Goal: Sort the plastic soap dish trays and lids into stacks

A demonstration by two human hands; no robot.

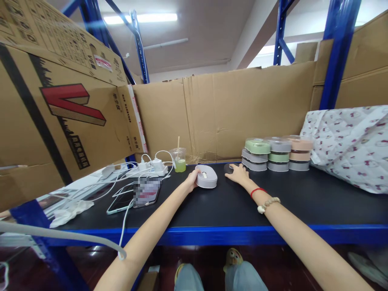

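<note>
Right fingers (233,166) partly hide a dark object (227,169).

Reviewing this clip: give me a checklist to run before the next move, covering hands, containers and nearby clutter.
1. Left hand holding the pale grey container: ok, fingers at its left side.
2. Right hand secure on the dark piece: cannot tell; the hand partly covers it.
3. Container stacks upright: ok, three stacks beyond the right hand.
4. Drink cup upright and apart from both hands: ok.
5. White cable clear of the left forearm: cannot tell; they overlap in view, contact unclear.
</note>
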